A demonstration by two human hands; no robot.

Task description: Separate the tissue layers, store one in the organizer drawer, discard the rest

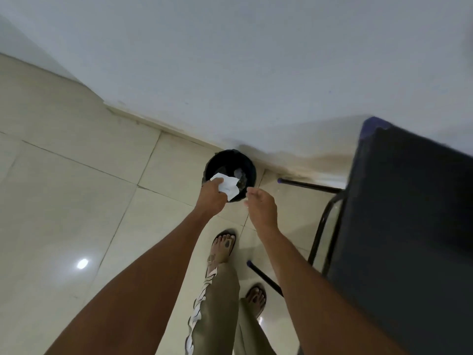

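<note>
A small round black waste bin [249, 168] stands on the floor against the wall, with some crumpled scraps inside. My left hand [211, 198] reaches out over its near rim and holds a white tissue [228, 187] that hangs above the bin's opening. My right hand [262, 207] hovers just to the right of the bin with its fingers loosely apart and nothing in them. The organizer drawer is not in view.
A dark table [409, 226] with thin black legs [311, 186] fills the right side, close to my right arm. The floor is glossy cream tile [76, 201], and a white wall [230, 73] runs behind the bin. My feet in sandals [222, 245] stand below the hands.
</note>
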